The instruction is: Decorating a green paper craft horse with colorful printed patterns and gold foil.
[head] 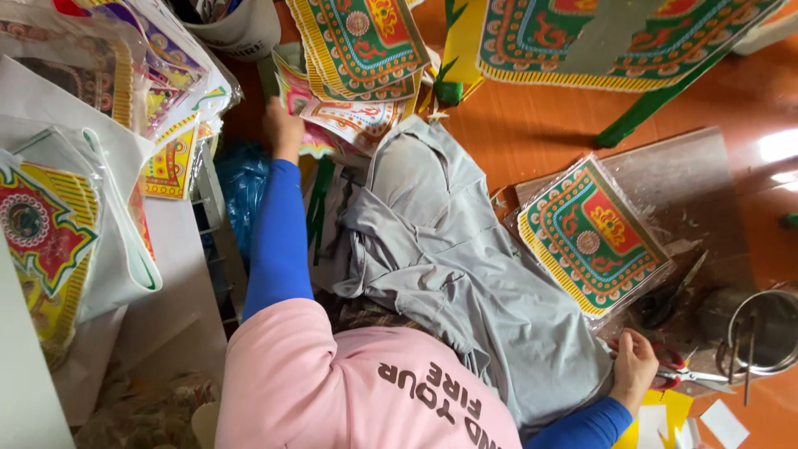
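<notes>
My left hand (283,126) reaches forward past my grey trouser leg (449,249) and grips the edge of a pink and white patterned sheet (326,116) at the bottom of a fanned pile of printed sheets (357,41). My right hand (634,366) rests low on the orange floor, its fingers curled at the red handles of a pair of scissors (686,372) whose blades point right. A square green, red and yellow patterned sheet in clear plastic (590,237) lies just beyond my right hand.
Bagged patterned sheets (50,224) are stacked on the left beside a blue plastic bag (241,191). A white bucket (241,29) stands at the top. A metal pot (761,333) sits at the right. A green frame leg (657,100) carries a large patterned sheet (615,33). Yellow paper (677,405) lies by my right wrist.
</notes>
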